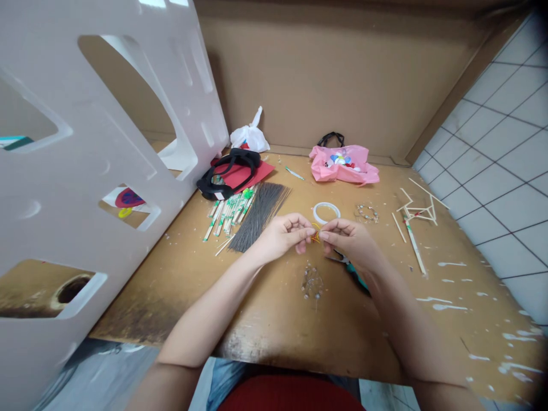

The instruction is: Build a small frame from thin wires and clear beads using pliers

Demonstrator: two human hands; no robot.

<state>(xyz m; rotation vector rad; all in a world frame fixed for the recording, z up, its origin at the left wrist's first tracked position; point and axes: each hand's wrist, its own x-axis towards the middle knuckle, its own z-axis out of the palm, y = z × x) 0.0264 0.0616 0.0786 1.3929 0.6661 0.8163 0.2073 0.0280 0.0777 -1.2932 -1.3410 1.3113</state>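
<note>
Left hand [283, 235] and right hand [347, 241] were pinched in tight, fingertips almost meeting, with a tiny yellow wire [315, 233] held right between them, just below a tape roll [326, 212], pliers [346, 264] nearby.

The thin yellow-red wire [315, 234] is mostly hidden btwn the left hand [282, 237] & right hand [349, 242], so its shape can't be told. The pliers [349, 267] are partly covered by the right hand, jaws hard to see. The beaded piece [312, 282] on the table [274, 325] is too small to make out, & the white panel [85, 171] hides the table's left side.
</note>
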